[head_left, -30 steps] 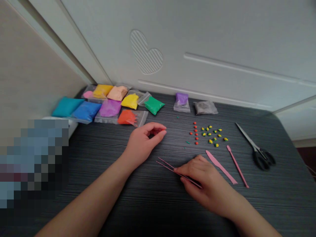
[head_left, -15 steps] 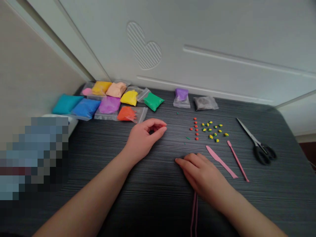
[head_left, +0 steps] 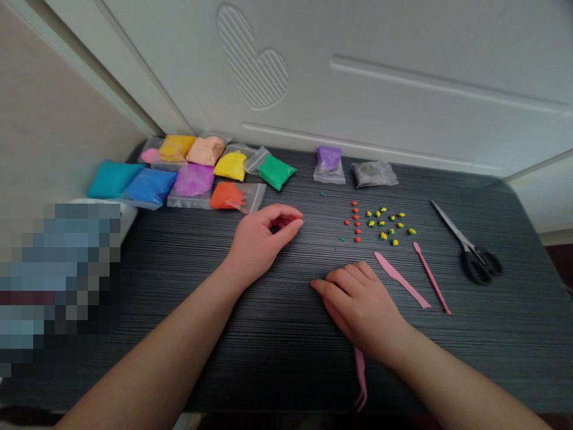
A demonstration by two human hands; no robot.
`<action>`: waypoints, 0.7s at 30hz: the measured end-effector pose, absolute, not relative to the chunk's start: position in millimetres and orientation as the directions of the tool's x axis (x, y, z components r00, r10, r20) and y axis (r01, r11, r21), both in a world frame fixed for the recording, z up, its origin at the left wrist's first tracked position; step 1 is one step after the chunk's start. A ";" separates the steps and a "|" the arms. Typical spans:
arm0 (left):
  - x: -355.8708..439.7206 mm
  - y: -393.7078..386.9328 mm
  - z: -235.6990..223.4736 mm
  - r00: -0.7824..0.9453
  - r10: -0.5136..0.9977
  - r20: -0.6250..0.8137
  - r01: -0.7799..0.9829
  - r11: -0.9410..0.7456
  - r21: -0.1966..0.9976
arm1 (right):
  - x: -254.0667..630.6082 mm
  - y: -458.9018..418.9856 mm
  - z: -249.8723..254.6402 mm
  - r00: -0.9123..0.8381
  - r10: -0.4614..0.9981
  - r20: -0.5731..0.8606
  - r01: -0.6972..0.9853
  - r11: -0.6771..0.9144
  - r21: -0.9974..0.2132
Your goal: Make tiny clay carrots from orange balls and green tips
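Note:
My left hand (head_left: pixel 262 239) rests on the dark striped table (head_left: pixel 179 269), thumb and forefinger curled into a pinch. What sits between them is too small to make out. My right hand (head_left: pixel 358 304) lies knuckles-up nearer to me, fingers curled over pink tweezers (head_left: pixel 360 376). The tweezers stick out from under the wrist, with their tips near the table's front edge. Small red and yellow-green clay pieces (head_left: pixel 378 224) lie scattered beyond my right hand.
Bags of coloured clay (head_left: pixel 197 173) lie at the back left, and a purple bag (head_left: pixel 329 162) and a grey bag (head_left: pixel 373 173) at the back middle. A pink plastic knife (head_left: pixel 400 286), a pink stick tool (head_left: pixel 432 278) and black scissors (head_left: pixel 474 257) lie to the right.
The tweezers pointed left across the table; now they run back under my right wrist towards me. My right hand has curled and shifted slightly. The left hand keeps its pinch.

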State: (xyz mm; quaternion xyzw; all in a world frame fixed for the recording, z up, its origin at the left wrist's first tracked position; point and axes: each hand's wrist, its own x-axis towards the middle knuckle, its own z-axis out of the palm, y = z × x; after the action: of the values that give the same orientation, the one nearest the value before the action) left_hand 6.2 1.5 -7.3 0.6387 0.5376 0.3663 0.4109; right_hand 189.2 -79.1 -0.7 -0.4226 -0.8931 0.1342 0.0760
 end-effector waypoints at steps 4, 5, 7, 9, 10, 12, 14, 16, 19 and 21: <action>5.5 1.9 -8.1 0.162 0.987 0.021 0.410 -0.087 0.908 | 200.6 -67.7 0.4 -0.489 0.870 0.070 0.818 0.485 -0.309; 5.4 1.9 -8.1 0.165 0.986 0.022 0.412 -0.089 0.907 | 203.9 -64.5 0.7 -0.438 0.895 0.087 0.835 0.441 -0.329; 5.5 1.9 -7.7 0.169 0.985 0.029 0.411 -0.097 0.907 | 209.6 -58.8 1.4 -0.334 0.935 0.116 0.860 0.353 -0.368; 5.6 1.7 -7.2 0.172 0.984 0.038 0.416 -0.107 0.903 | 212.5 -55.0 2.7 -0.258 0.958 0.123 0.879 0.286 -0.382; 5.7 1.7 -6.9 0.173 0.984 0.041 0.421 -0.112 0.900 | 212.6 -54.0 3.7 -0.239 0.963 0.123 0.886 0.268 -0.378; 5.9 1.7 -6.5 0.178 0.983 0.044 0.432 -0.119 0.894 | 210.7 -53.6 6.1 -0.239 0.963 0.121 0.898 0.267 -0.349; 6.0 1.8 -6.3 0.190 0.981 0.046 0.436 -0.127 0.891 | 207.5 -54.1 8.6 -0.276 0.954 0.117 0.906 0.299 -0.301; 6.2 1.8 -5.9 0.196 0.979 0.052 0.436 -0.134 0.890 | 205.1 -54.3 10.3 -0.320 0.942 0.104 0.907 0.336 -0.255; 6.9 1.5 -4.6 0.186 0.981 0.061 0.454 -0.141 0.880 | 205.0 -53.2 9.5 -0.358 0.929 0.092 0.903 0.370 -0.218; 7.3 1.1 -3.4 0.181 0.981 0.066 0.467 -0.145 0.872 | 206.4 -52.3 7.3 -0.371 0.924 0.091 0.900 0.382 -0.212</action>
State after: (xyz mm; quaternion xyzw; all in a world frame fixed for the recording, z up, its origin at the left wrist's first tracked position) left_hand 7.3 1.1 -3.4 0.6726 0.5384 0.3462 0.3713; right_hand 206.4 -52.3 7.3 -0.5523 -0.8255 0.0632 0.0975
